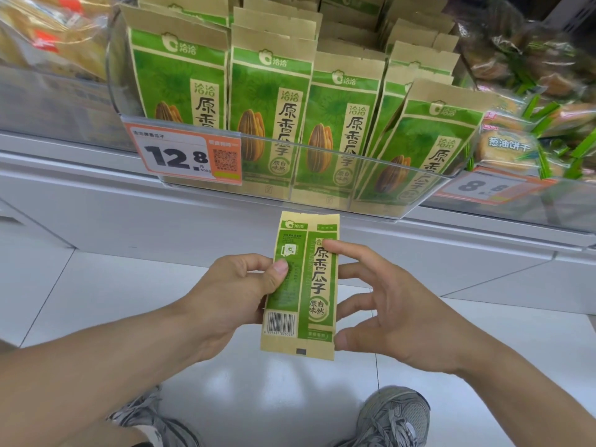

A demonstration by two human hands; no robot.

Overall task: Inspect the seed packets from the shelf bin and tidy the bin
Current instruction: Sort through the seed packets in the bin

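Observation:
I hold one green and tan seed packet (303, 304) upright below the shelf, its narrow side and barcode facing me. My left hand (232, 285) pinches its left edge, thumb on the front. My right hand (387, 304) holds the right side, index fingertip on the upper face and thumb at the lower right corner, the other fingers spread. Above, a clear plastic shelf bin (322, 150) holds several matching packets (274, 101) standing in rows; the rightmost front packet (429, 146) leans to the left.
An orange price tag (183, 156) reading 12.8 hangs on the bin's left front. Biscuit packs (506, 146) fill the neighbouring bin on the right, wrapped snacks (48, 37) the one on the left. A white shelf base (161, 217) and tiled floor lie below, with my grey shoes (393, 417).

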